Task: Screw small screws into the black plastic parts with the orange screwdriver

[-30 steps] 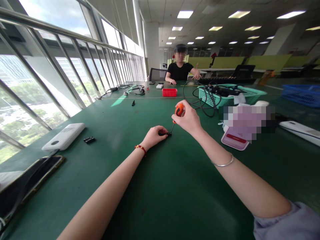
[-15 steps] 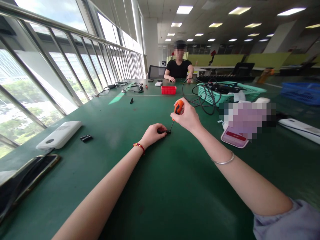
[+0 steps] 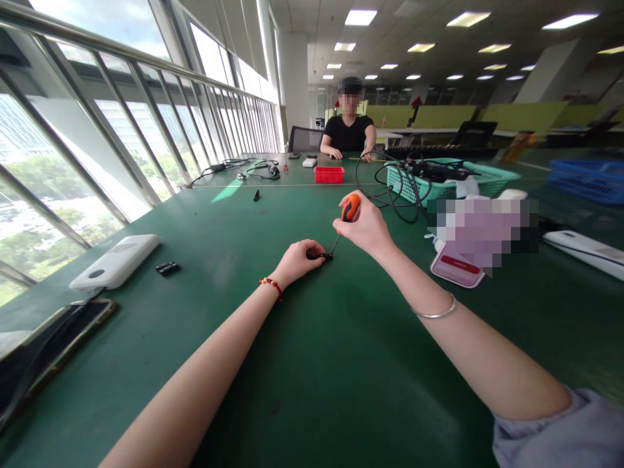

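My right hand (image 3: 366, 226) is closed around the orange and black handle of a screwdriver (image 3: 350, 207). The thin shaft slants down to the left, and its tip meets a small black part (image 3: 325, 256) on the green table. My left hand (image 3: 301, 259) pinches that black part from the left and rests on the tabletop. Fingers cover much of the part, so its exact kind does not show. Another small black piece (image 3: 168, 268) lies to the left of my left hand, and a smaller black piece (image 3: 256, 195) lies farther back.
A red bin (image 3: 329, 175) and a teal basket (image 3: 451, 188) with black cables stand farther back. At left are a white power bank (image 3: 116, 261) and a phone (image 3: 58, 351). A pink case (image 3: 458, 263) lies at right. A person (image 3: 348, 133) sits across the green table (image 3: 312, 390).
The screwdriver handle has turned slightly in my right hand. My left hand and the black part stay in place. The seated person's hand has shifted slightly left.
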{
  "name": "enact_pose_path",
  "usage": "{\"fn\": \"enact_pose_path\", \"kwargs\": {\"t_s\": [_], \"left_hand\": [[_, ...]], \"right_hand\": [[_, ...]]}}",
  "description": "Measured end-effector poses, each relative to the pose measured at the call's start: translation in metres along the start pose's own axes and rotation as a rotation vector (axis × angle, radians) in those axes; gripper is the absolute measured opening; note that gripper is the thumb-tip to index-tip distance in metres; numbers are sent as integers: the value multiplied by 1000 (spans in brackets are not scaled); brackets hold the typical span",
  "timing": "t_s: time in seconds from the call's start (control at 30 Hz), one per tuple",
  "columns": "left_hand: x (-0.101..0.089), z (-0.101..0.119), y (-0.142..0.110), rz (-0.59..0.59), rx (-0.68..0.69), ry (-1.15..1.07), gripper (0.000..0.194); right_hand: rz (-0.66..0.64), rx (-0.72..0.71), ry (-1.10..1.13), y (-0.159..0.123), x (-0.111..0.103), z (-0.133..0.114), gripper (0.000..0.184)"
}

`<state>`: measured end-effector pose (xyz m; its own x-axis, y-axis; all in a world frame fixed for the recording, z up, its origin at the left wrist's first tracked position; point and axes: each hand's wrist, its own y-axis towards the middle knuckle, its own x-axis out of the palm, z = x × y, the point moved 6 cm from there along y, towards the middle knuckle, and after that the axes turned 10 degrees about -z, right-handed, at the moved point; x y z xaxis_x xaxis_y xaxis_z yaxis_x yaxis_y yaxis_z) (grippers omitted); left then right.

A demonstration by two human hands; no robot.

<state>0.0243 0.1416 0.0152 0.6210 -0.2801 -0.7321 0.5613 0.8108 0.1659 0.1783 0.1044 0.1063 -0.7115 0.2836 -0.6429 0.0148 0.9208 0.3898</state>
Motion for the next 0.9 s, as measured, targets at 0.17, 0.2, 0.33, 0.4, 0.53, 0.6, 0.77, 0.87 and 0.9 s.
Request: {"fn": "enact_pose_path", "kwargs": {"t_s": [0.17, 0.2, 0.33, 0.4, 0.53, 0.6, 0.77, 0.87, 0.9], "left_hand": [[0, 0, -1, 3, 6, -8, 17], [0, 0, -1, 2, 6, -10, 17], [0, 1, -1, 4, 0, -10, 16], [-1, 2, -1, 4, -1, -14, 16], [-1, 3, -1, 2, 1, -22, 16], [-1, 3, -2, 5, 7, -18, 16], [-1, 3, -1, 9, 0, -8, 16], [-1, 3, -1, 10, -12, -6, 15], [-1, 3, -1, 10, -13, -5, 15]], "right_hand": [[38, 20, -69, -4, -3, -2, 33], [31, 17, -69, -4, -2, -3, 31], [4, -3, -19, -3, 1, -3, 15], [13, -11, -15, -2, 0, -2, 12], [5, -47, -25, -3, 1, -4, 29], [11, -34, -62, -4, 1, -5, 34], [40, -9, -81, -5, 2, -3, 26], [39, -8, -49, -4, 3, -2, 14], [40, -6, -42, -4, 2, -2, 15]]}}
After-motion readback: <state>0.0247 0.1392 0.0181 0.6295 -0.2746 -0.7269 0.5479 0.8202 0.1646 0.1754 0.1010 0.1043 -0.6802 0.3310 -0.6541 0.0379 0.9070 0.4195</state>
